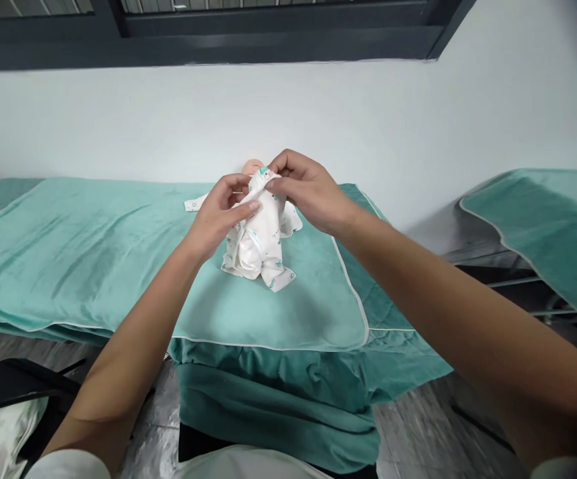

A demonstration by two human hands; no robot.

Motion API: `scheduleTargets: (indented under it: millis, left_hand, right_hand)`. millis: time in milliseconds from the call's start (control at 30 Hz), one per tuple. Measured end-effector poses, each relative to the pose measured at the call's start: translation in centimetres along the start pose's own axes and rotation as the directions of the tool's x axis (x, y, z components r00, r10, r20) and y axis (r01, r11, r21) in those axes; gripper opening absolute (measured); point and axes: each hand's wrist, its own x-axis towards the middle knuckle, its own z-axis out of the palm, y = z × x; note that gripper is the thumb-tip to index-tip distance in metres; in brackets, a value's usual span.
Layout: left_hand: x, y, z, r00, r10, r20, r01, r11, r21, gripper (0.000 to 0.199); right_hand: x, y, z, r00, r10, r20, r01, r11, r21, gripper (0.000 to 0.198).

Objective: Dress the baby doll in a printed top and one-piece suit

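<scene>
A baby doll [252,165] lies on its back on the green bed cover, its head toward the wall. It wears a white baby romper [267,243] with small green prints, sleeves spread to both sides. My left hand [225,211] pinches the front edge of the romper at the chest, thumb and fingers closed on the cloth. My right hand [304,186] grips the romper's collar near the doll's neck between thumb and fingers. Most of the doll's head is hidden behind the hands and the collar.
A light green sheet [99,246] with white piping covers the bed against the white wall. Another green-covered bed [558,219] with a metal frame stands at right. At lower left, a black chair [24,386] holds printed white cloth [4,436]. A dark window frame [268,43] runs above.
</scene>
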Motion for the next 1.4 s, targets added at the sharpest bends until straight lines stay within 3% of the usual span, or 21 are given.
scheduleTargets:
  millis: [100,267,367,433,533,600,667,767,867,967,1033,1100,1200,1300,1400]
  left_hand:
    - [0.0,0.2,0.1,0.999,0.034,-0.012,-0.034,0.999,0.018,0.033]
    - [0.2,0.2,0.0,0.986,0.075,-0.150,-0.079,0.997,-0.020,0.037]
    - [0.4,0.3,0.2,0.980,0.020,-0.197,-0.034,0.997,-0.070,0.039]
    - [0.2,0.5,0.5,0.986,-0.054,-0.160,0.042,0.996,-0.082,0.040]
    - [-0.4,0.6,0.5,0.980,-0.200,-0.017,0.199,0.979,-0.028,0.044]
    - [-1.0,0.4,0.3,0.945,-0.310,0.105,0.304,0.950,0.064,0.044]
    - [-1.2,0.0,-0.1,0.924,-0.349,0.154,0.338,0.936,0.097,0.041]
    - [-0.7,-0.6,-0.6,0.981,-0.191,0.001,0.191,0.980,-0.052,0.038]
    - [0.4,-1.0,-0.5,0.983,-0.080,-0.164,0.058,0.990,-0.130,0.037]
    - [0.8,-1.2,0.2,0.978,-0.109,-0.175,0.086,0.987,-0.136,0.041]
    - [0.5,-1.1,0.6,0.979,-0.169,-0.113,0.155,0.980,-0.124,0.047]
    - [0.0,-0.9,0.6,0.967,-0.253,0.024,0.254,0.964,-0.081,0.051]
    - [-0.7,-0.6,0.1,0.908,-0.344,0.237,0.355,0.935,-0.004,0.050]
    - [-0.6,-0.5,-0.2,0.940,-0.292,0.175,0.305,0.951,-0.049,0.049]
    - [-0.1,-0.7,0.0,0.974,-0.225,0.035,0.227,0.968,-0.109,0.046]
  right_hand:
    - [-0.2,0.4,0.2,0.999,0.028,0.027,-0.029,0.997,0.072,0.025]
    - [-0.4,0.7,-0.4,0.988,0.050,0.147,-0.075,0.983,0.167,0.038]
    - [-0.4,1.1,-0.7,0.945,0.101,0.311,-0.132,0.988,0.080,0.041]
    - [-0.4,1.4,-0.5,0.917,0.130,0.378,-0.142,0.990,0.005,0.037]
    - [-0.5,1.6,-0.1,0.959,0.094,0.269,-0.096,0.995,-0.004,0.032]
    - [-0.5,1.7,-0.1,0.990,0.055,0.128,-0.059,0.998,0.030,0.035]
    - [-0.4,1.8,-0.5,0.999,0.035,0.034,-0.037,0.997,0.074,0.040]
    - [-0.5,2.2,-1.4,0.987,0.085,0.135,-0.100,0.989,0.107,0.044]
    - [-0.6,2.7,-1.8,0.927,0.189,0.323,-0.214,0.976,0.044,0.045]
    - [-0.4,3.1,-1.0,0.962,0.178,0.208,-0.199,0.976,0.084,0.046]
    - [-0.1,3.5,-0.3,0.988,0.146,0.047,-0.152,0.977,0.146,0.049]
    - [0.4,3.9,0.2,0.987,0.146,-0.072,-0.132,0.976,0.175,0.052]
    - [0.7,4.3,0.2,0.977,0.175,-0.120,-0.146,0.964,0.222,0.053]
    - [0.2,4.4,0.0,0.981,0.195,-0.008,-0.185,0.941,0.282,0.051]
    - [-0.7,4.2,0.0,0.933,0.231,0.274,-0.282,0.945,0.163,0.049]
